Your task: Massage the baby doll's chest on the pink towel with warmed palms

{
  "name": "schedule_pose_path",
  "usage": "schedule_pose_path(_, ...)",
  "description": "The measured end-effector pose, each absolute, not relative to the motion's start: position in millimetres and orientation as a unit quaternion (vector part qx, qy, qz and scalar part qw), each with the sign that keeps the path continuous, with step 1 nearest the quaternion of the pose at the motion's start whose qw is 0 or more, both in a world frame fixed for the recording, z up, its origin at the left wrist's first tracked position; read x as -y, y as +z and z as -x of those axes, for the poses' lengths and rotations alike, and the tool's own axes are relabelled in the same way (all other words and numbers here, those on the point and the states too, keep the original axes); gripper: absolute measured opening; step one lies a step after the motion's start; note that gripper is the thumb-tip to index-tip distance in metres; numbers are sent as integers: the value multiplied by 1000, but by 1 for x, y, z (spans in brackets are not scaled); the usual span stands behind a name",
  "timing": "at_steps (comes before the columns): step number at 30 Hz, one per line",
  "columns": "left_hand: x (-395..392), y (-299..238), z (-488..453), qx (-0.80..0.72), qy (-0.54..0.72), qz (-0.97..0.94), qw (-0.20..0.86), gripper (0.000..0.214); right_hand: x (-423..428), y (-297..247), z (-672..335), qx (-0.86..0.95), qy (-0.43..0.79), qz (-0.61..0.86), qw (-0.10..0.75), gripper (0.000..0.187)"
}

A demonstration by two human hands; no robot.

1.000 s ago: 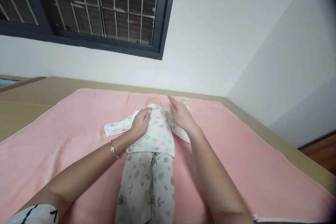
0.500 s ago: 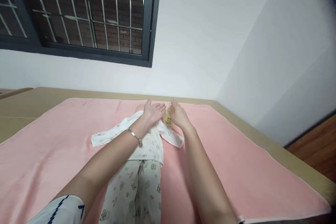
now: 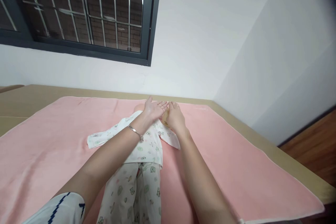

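Observation:
A baby doll in white printed pyjamas lies on its back on a pink blanket, its head toward the wall and mostly hidden. My left hand is held palm up with fingers stretched out above the doll's neck. My right hand is closed around a small yellowish bottle, tilted toward the left palm. A silver bracelet circles my left wrist.
The blanket covers a tan bed set against a white wall. A barred dark-framed window is above on the left. Wooden floor shows at the right past the bed edge.
My left hand left the doll's chest and turned palm up near its head. My right hand picked up the small bottle and brought it beside the left palm.

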State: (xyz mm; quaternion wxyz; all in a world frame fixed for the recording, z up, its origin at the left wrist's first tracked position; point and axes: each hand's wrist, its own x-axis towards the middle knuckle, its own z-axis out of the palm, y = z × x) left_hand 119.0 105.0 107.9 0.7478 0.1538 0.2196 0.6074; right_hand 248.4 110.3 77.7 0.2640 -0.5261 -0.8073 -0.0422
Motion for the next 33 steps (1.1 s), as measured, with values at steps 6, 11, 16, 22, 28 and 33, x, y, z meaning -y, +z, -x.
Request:
schedule_pose_path(6, -45, 108, -90, -322, 547, -160, 756, 73, -110, 74, -242, 802, -81, 534, 254, 55)
schedule_pose_path(11, 3, 110, -61, -361, 522, -166, 754, 68, -106, 78, -238, 802, -85, 540, 240, 59)
schedule_pose_path(16, 39, 136, -42, -311, 533, -176, 767, 68, -98, 82, -232, 789, -94, 571, 208, 59)
schedule_pose_path(22, 71, 161, -29, -277, 578, -161, 750, 64, -94, 77, -222, 788, -121, 573, 191, 54)
schedule_pose_path(28, 84, 163, -31, -291, 581, -158, 744, 66, -48, 96, -195, 808, 39, 488, 329, 53)
schedule_pose_path(33, 89, 168, -36, -300, 621, -168, 705, 61, 28, 111, -171, 883, 145, 295, 336, 58)
